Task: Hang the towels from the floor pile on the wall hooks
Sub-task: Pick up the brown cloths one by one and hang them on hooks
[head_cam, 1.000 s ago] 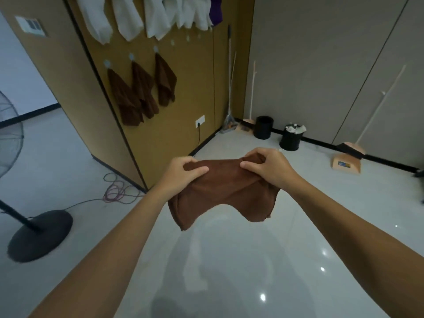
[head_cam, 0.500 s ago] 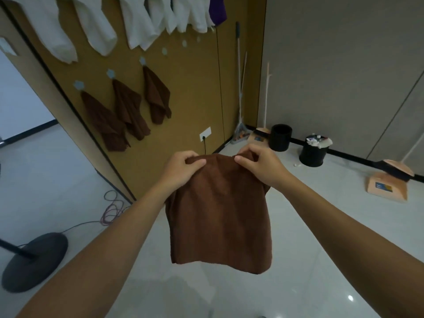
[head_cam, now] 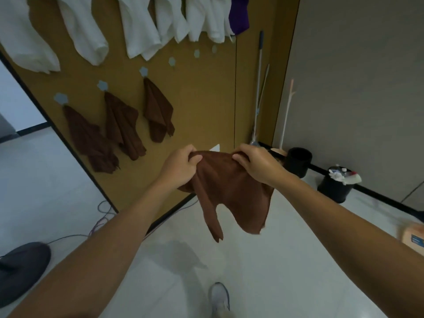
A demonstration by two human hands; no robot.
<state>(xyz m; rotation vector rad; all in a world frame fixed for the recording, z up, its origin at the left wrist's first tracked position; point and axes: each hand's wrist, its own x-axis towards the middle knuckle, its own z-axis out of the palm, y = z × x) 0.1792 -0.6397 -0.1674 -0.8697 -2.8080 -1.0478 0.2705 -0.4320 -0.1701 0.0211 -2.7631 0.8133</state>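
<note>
Head view: left hand [head_cam: 181, 166] and right hand [head_cam: 258, 165] extended forward, each closed on the top edge of brown towel [head_cam: 231, 193], hanging mid-air above white floor [head_cam: 275, 260]. Far left, three brown towels [head_cam: 119, 125] on wall hooks [head_cam: 102, 85] of tan board [head_cam: 202, 99]; free hooks rightward. Far right, two black bins [head_cam: 298, 161]. Compared with half a second earlier: towel bunched, lower edge drawn into two points, hands wider apart.

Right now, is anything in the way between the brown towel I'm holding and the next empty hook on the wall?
Nothing visible blocks it. The brown towel hangs from both hands, left hand and right hand, and the empty hook is bare, with open wall below.
</note>
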